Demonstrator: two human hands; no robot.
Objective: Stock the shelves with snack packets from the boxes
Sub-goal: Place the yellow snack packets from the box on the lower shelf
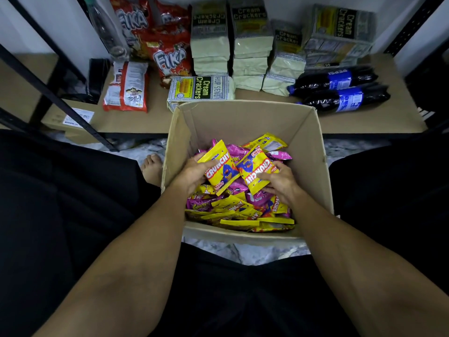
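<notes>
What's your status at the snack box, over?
Left hand grips a yellow Crunchy packet; right hand grips a second Crunchy packet. Both low in the cardboard box, over the packet pile. Cream Crackers pack lies on the shelf right behind the box.

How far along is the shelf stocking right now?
Done: cream cracker packs, Fika bags and Pepsi bottles sit on the shelf. In hand: the left hand grips one Crunchy packet, the right hand a second Crunchy packet. Left: the box holds many more packets.
</notes>
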